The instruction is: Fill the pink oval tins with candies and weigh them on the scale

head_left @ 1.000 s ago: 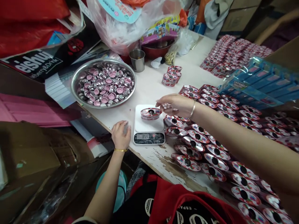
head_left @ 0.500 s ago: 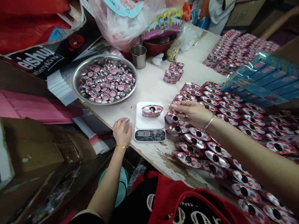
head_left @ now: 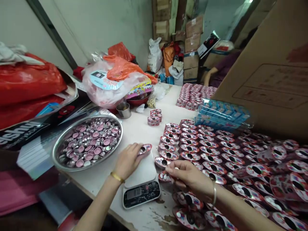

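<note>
A small red oval box [head_left: 147, 149] with a dark round hole in its top is on the white digital scale [head_left: 141, 170]. My left hand [head_left: 128, 162] has its fingers closed on the left end of this box. My right hand [head_left: 183, 173] is pinched beside the scale, above the nearest oval boxes. Something small and white shows at its fingertips, like a pellet. Rows of the same oval boxes [head_left: 190, 147] stand to the right, many with white pellets on top. The scale's display [head_left: 134, 192] is lit.
A steel basin [head_left: 121, 138] full of small pink and silver caps stands at the left. Behind it are a metal cup [head_left: 123, 110] and bagged goods [head_left: 108, 83]. Blue packs [head_left: 220, 112] and a large carton [head_left: 267, 73] border the right. Another person [head_left: 223, 69] is at the far end.
My left hand has moved from the table edge onto the box on the scale. My right hand stays pinched near the boxes. The view has tilted up, showing more of the room.
</note>
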The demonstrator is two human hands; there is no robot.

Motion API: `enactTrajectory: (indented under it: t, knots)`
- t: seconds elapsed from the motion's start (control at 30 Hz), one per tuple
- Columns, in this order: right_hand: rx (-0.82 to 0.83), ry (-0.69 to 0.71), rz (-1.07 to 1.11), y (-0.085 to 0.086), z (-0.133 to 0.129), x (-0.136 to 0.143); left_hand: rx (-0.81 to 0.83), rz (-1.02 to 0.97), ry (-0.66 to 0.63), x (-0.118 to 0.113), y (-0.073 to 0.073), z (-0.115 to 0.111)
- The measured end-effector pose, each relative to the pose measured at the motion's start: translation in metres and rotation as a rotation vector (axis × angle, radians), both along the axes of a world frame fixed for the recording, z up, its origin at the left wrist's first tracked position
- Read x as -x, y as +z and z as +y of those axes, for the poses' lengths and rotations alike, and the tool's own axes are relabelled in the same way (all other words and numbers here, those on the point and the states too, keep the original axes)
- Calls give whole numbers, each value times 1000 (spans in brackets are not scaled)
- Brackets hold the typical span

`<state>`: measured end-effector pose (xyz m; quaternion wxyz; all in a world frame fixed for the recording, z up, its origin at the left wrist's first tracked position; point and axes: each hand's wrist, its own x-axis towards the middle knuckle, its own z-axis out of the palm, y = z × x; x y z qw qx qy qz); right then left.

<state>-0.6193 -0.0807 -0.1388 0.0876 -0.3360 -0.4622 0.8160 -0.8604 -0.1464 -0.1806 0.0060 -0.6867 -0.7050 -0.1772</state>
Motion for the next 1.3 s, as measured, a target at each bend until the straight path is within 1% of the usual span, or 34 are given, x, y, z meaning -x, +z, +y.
enactTrajectory:
  t: [0.03,0.1,0.2,0.27,0.3,0.37,0.43,0.47,0.5,0.57,0.67,0.73,0.8,0.87,0.93,1.0,1.07,1.1,1.13,1.2,1.23,1.3]
  knots:
    - [7,-28,-3,2,-1,-11,9,20,3,4,5,23]
    - [12,-84,-18,5,-2,-34,37,60,-3,14,7,71]
    - [24,-154,-55,4,-3,-65,133,119,-41,29,0,137]
    - [46,-211,-82,1,-2,-82,149,169,-57,35,-5,168]
    - [59,-234,-94,-1,-2,-90,123,192,-58,35,-7,179]
    - [81,-265,-112,-3,-2,-100,11,208,-51,31,-8,193]
    - [96,-289,-121,-5,-1,-105,-72,163,-66,18,-3,202]
    - [104,-300,-121,-6,-1,-106,-67,123,-76,9,1,207]
    - [111,-313,-115,-7,0,-105,-21,89,-76,-1,5,213]
    - [127,-317,-84,-9,2,-102,138,68,-49,-24,13,228]
    - [144,-287,-35,-13,5,-96,341,129,1,-58,18,255]
    - [141,-275,-14,-15,6,-95,413,164,7,-74,19,270]
    - [132,-275,-2,-16,6,-97,453,198,17,-84,21,278]
    - [124,-287,-7,-16,5,-101,445,224,28,-87,31,277]
    - [120,-306,-21,-14,2,-106,412,240,46,-82,48,265]
    - [123,-312,-31,-12,1,-111,352,267,73,-70,69,240]
    - [132,-309,-43,-10,0,-113,302,319,101,-56,88,205]
    - [138,-299,-50,-10,-1,-112,304,348,113,-50,94,184]
    - [143,-282,-57,-10,-1,-111,330,374,120,-44,98,161]
    - [147,-248,-65,-11,-3,-106,439,403,125,-36,97,116]
    - [145,-228,-68,-12,-4,-102,501,406,126,-34,93,95]
    - [132,-187,-63,-13,-8,-94,604,390,138,-32,80,59]
